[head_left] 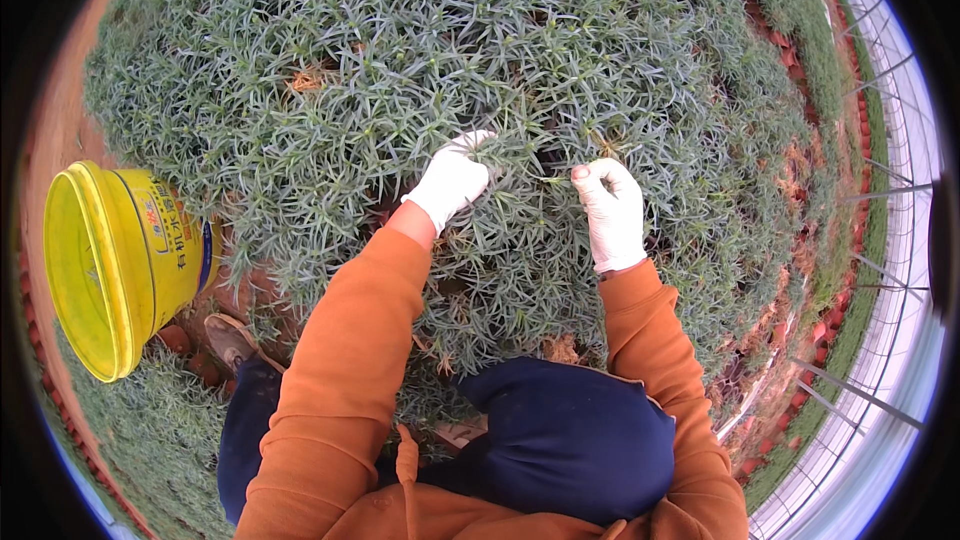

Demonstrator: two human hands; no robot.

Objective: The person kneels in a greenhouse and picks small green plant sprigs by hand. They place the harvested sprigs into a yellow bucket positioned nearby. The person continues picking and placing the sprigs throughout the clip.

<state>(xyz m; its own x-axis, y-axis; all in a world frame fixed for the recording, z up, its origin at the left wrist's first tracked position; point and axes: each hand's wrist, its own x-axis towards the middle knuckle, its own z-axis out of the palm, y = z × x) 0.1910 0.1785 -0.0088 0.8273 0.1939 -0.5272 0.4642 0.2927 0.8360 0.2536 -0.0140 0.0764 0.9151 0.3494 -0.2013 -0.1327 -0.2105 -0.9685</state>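
A dense bed of narrow-leaved, grey-green plants [420, 37] spreads before me. My left hand [455, 178], in a white glove, is among the leaves near the middle of the view, its fingers curled at a leafy stem; foliage partly hides the fingertips. To its right, my right hand [611, 206] wears a white glove with the thumb tip bare. Its thumb and forefinger are pinched together at a thin green shoot [555, 179] that points left. Both hands are just above the foliage, apart from each other.
A yellow plastic bucket [142, 255] bearing writing stands tilted in view at the left, close to my shoe [229, 337]. Reddish pots [174, 339] lie beside the shoe. Metal framework [862, 390] and pale sheeting run along the right edge.
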